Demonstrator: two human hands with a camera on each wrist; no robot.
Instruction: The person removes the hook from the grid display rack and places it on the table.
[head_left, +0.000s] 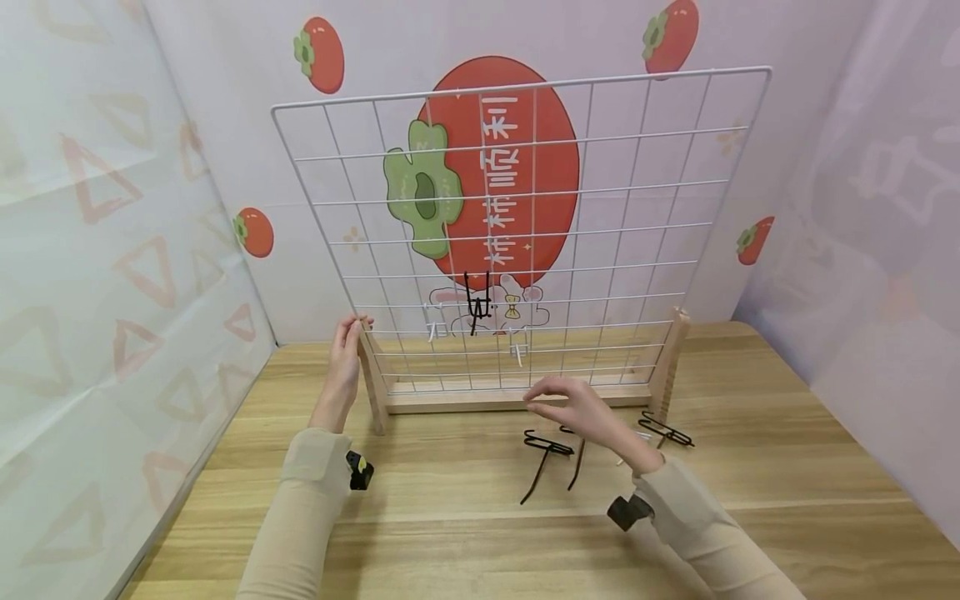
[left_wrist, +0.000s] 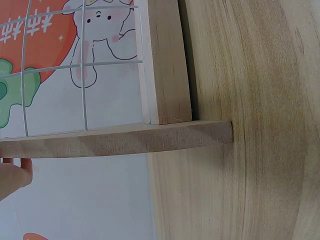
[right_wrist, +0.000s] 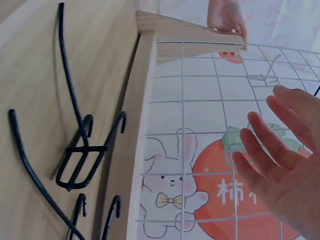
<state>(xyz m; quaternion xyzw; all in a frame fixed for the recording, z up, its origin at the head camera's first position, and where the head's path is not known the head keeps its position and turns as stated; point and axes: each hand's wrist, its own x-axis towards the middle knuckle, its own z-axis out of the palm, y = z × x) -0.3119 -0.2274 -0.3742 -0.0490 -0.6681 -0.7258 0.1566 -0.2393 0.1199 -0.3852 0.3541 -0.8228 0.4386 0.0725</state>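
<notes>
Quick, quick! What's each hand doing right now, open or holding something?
Left hand: holding the top of the pale, flat wooden side post.
Right hand: open, holding nothing.

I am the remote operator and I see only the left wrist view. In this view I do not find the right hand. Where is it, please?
Observer: In the head view, the right hand appears in front of the lower edge of the wire grid.
Operator: Thank you. Does it hold something?
Observer: No. In the right wrist view its fingers are spread a little apart and hold nothing.
Operator: And what lies on the table near this hand?
Observer: At least three black hooks; one is partly hidden by the hand in the head view.
</notes>
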